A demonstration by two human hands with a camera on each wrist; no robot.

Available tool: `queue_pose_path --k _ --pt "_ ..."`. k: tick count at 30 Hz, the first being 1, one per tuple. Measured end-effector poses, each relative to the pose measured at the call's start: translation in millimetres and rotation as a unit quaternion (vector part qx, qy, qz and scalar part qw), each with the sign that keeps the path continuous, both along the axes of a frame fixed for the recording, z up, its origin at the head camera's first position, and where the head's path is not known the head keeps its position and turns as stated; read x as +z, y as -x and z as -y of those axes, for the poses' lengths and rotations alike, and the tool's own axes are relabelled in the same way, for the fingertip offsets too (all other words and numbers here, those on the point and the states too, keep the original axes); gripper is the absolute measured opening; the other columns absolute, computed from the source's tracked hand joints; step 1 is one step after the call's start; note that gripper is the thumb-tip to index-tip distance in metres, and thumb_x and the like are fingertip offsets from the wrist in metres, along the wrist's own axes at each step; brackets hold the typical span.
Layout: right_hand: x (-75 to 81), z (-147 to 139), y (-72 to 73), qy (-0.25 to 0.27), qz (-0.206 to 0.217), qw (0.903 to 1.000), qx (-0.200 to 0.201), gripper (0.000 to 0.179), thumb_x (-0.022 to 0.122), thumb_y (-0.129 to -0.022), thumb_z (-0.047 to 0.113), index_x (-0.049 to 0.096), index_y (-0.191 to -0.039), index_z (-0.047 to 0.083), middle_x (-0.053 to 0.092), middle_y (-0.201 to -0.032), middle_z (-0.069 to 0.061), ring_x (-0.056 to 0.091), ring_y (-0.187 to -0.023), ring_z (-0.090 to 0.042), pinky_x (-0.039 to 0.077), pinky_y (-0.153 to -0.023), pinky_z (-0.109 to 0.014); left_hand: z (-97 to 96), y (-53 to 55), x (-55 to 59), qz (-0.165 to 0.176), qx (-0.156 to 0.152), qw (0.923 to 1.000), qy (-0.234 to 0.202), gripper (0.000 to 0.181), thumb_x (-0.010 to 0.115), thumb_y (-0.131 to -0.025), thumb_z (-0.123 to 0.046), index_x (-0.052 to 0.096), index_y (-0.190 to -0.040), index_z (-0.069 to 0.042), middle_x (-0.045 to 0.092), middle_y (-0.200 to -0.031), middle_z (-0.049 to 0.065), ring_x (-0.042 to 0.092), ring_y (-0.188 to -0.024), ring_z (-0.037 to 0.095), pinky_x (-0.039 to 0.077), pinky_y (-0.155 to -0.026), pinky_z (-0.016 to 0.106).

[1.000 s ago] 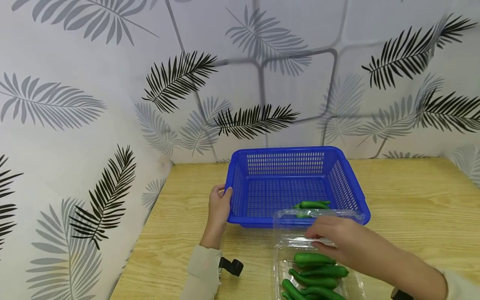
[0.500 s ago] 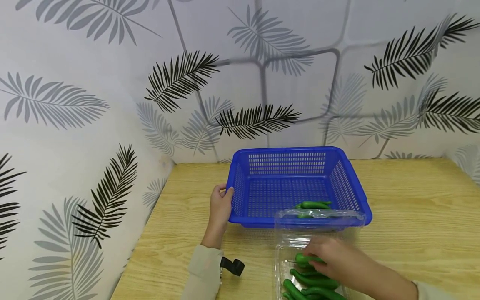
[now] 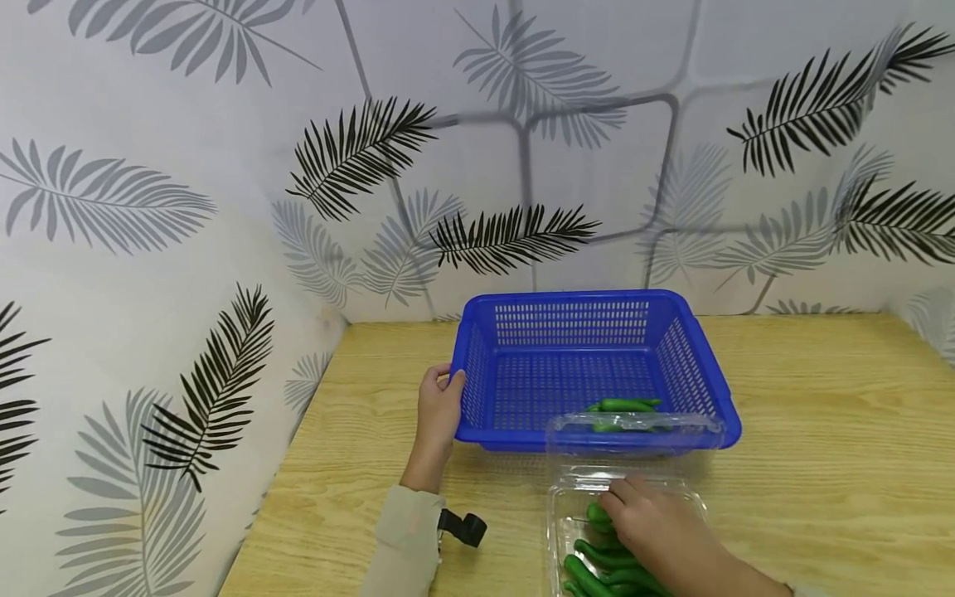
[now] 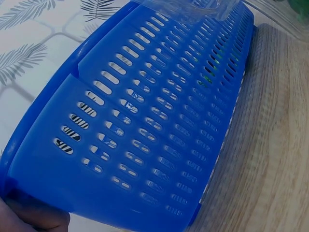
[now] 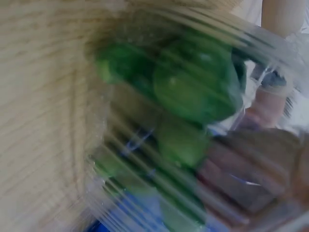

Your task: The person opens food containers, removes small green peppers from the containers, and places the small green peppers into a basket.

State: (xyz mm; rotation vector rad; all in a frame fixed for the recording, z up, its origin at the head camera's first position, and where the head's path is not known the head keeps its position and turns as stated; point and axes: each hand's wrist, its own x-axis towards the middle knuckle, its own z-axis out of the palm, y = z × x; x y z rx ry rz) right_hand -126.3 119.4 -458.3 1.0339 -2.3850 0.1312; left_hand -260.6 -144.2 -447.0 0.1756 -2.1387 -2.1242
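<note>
My left hand (image 3: 438, 414) grips the left rim of a blue perforated plastic basket (image 3: 569, 297), thumb over the edge. In the left wrist view its fingers (image 4: 36, 215) show at the corner of the basket wall (image 4: 101, 145). Two or so green chili peppers (image 3: 627, 405) lie in the basket's front right. My right hand (image 3: 656, 526) reaches into a clear plastic clamshell box (image 3: 552, 539), over several green chili peppers (image 3: 585, 576). Its fingertips are at the uppermost pepper (image 3: 598, 516); whether they pinch it I cannot tell. The right wrist view is blurred, with green peppers (image 5: 193, 82) behind clear plastic.
The box's raised clear lid (image 3: 634, 427) overlaps the basket's front rim in the head view. Everything stands on a wood-grain table (image 3: 828, 431) before a leaf-patterned backdrop (image 3: 477, 182). A black strap-mounted camera (image 3: 466, 529) sits on the left wrist.
My right hand has come back from near the lid, down into the box over the peppers. The left hand and the basket have stayed in place.
</note>
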Motion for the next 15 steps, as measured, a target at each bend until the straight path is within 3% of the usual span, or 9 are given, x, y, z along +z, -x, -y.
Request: queue_pose_path --k 3,8,12,15 --pt "-2.1 2.3 -1.7 0.004 -0.027 0.9996 -0.012 0.014 0.050 -0.077 0.010 0.061 -0.085 0.009 0.055 -0.081 -0.001 0.053 -0.071 -0.016 0.042 -0.042 -0.028 0.4 0.6 0.2 0.000 -0.002 1.0000 -0.002 0.029 0.049 -0.096 -0.018 0.047 -0.119 0.000 0.060 -0.100 0.027 0.061 -0.085 0.041 0.052 -0.060 0.035" --pt "-5.3 2.0 -0.7 0.005 -0.022 0.9997 -0.006 0.022 0.040 -0.080 0.014 0.060 -0.086 0.009 0.054 -0.082 -0.001 0.052 -0.071 -0.016 0.041 -0.041 -0.027 1.1 0.2 0.0 -0.002 -0.001 1.0000 0.000 0.029 0.049 -0.097 -0.018 0.048 -0.118 0.001 0.060 -0.099 0.027 0.061 -0.083 0.039 0.053 -0.061 0.036" --pt "-6.3 -1.1 1.6 0.014 -0.003 0.9998 0.010 0.011 0.055 -0.075 0.009 0.061 -0.085 0.009 0.054 -0.080 0.001 0.052 -0.069 -0.014 0.041 -0.043 -0.024 1.3 -0.3 0.5 -0.003 -0.003 1.0000 -0.001 0.030 0.049 -0.096 -0.018 0.047 -0.119 0.002 0.060 -0.100 0.027 0.062 -0.082 0.035 0.053 -0.063 0.039" --pt "-3.3 -4.3 1.7 0.030 0.022 0.9992 0.010 0.019 0.069 -0.068 0.006 0.061 -0.085 0.011 0.053 -0.081 0.002 0.053 -0.070 -0.014 0.043 -0.046 -0.024 1.4 -0.4 1.1 -0.002 -0.007 1.0000 -0.002 0.031 0.049 -0.096 -0.018 0.047 -0.120 0.002 0.060 -0.100 0.027 0.062 -0.084 0.037 0.053 -0.065 0.041"
